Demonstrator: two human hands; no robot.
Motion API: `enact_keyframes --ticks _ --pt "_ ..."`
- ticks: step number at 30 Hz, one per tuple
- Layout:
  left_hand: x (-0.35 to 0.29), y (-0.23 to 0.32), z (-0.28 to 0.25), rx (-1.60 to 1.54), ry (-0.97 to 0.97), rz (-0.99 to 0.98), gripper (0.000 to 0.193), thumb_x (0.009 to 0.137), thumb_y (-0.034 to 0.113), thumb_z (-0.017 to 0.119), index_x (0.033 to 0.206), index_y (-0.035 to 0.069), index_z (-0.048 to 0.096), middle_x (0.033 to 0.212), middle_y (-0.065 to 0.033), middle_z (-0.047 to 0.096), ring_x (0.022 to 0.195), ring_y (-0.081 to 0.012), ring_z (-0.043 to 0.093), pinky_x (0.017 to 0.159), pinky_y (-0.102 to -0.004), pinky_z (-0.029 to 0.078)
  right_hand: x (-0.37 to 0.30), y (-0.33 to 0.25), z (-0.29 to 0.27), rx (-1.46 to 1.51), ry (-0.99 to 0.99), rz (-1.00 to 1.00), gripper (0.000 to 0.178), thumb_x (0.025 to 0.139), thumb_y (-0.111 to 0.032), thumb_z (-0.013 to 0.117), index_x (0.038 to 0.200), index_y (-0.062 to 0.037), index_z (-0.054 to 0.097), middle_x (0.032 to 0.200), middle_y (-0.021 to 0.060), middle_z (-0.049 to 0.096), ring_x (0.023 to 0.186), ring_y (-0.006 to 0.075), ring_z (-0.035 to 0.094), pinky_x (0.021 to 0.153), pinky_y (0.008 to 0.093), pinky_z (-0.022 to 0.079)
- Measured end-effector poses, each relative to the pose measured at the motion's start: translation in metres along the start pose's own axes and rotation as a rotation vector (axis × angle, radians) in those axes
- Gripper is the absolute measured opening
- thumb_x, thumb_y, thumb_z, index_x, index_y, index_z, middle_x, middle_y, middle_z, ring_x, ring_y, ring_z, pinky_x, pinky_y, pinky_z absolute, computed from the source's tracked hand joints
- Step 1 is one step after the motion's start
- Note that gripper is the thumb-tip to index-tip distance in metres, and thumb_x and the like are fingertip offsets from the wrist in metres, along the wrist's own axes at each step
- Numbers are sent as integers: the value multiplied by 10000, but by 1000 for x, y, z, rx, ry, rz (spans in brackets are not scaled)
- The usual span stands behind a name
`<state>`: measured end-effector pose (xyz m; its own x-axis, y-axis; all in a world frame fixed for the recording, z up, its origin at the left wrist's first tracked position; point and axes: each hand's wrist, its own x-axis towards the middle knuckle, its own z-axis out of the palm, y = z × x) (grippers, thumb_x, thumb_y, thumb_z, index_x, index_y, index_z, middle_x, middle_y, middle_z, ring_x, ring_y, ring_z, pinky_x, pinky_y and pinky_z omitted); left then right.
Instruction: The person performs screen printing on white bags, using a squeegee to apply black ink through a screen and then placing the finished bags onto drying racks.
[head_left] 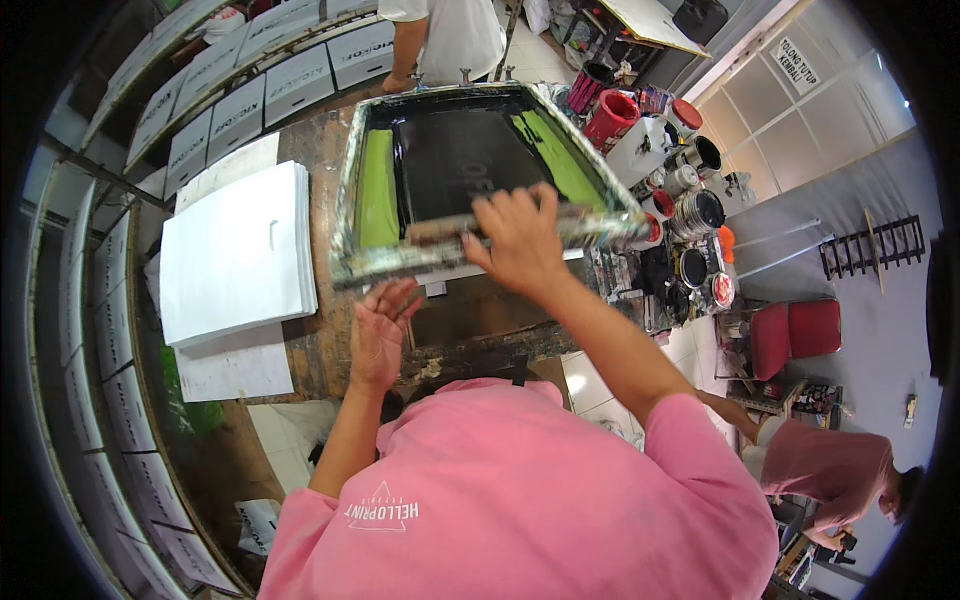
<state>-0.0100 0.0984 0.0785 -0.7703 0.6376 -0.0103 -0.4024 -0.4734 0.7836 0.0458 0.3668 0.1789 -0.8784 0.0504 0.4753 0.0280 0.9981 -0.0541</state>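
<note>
A screen-printing frame (345, 262) with a paint-smeared rim lies on a worn wooden table (330, 350). Black ink (450, 160) covers the middle of its mesh, with green strips along both sides. My right hand (520, 235) is closed around the wooden handle of a squeegee (435, 231) at the near end of the screen. Just below the frame's near left corner is my left hand (382, 335), palm turned up, fingers apart and holding nothing. Whether its fingertips touch the rim I cannot tell. A little white material shows under the frame's near edge.
Left of the frame sits a stack of white bags (230, 260) with cut-out handles. Racks of printed white bags (235, 125) line the left and back. Ink tubs and cans (700, 210) crowd the right. One person (455, 35) stands behind the frame, another (830, 470) at lower right.
</note>
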Motion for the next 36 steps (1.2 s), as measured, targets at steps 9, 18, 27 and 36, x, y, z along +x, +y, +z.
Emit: enact_keyframes --ticks 9,18,27,36 --pt "42 -92 -58 2118 107 -118 1046 947 861 353 1681 118 303 1748 -271 121 1622 -471 -27 1179 -753 -151 113 28 -50 5 197 -72 344 927 -422 702 918 -79 672 846 72 633 861 278 615 899 465 392" --pt "47 -101 -50 2024 206 -97 1192 892 905 400 1651 -8 297 1749 -219 185 1640 -396 7 1176 -762 -167 152 42 -60 10 202 -48 390 886 -479 726 853 -92 695 786 50 642 800 246 639 871 462 402" --pt "84 -74 -2 1873 201 -9 849 983 619 610 1565 16 470 1626 -203 448 1551 -391 324 1237 -681 114 184 49 -78 -8 178 -62 392 914 -451 723 926 -60 707 804 73 669 754 286 632 757 433 385" --pt "103 4 11 1178 562 332 422 980 38 693 1401 23 672 1117 -177 761 838 -189 704 701 -333 576 191 50 -79 19 130 -6 406 909 -481 694 912 -75 711 826 79 685 847 276 676 867 458 417"
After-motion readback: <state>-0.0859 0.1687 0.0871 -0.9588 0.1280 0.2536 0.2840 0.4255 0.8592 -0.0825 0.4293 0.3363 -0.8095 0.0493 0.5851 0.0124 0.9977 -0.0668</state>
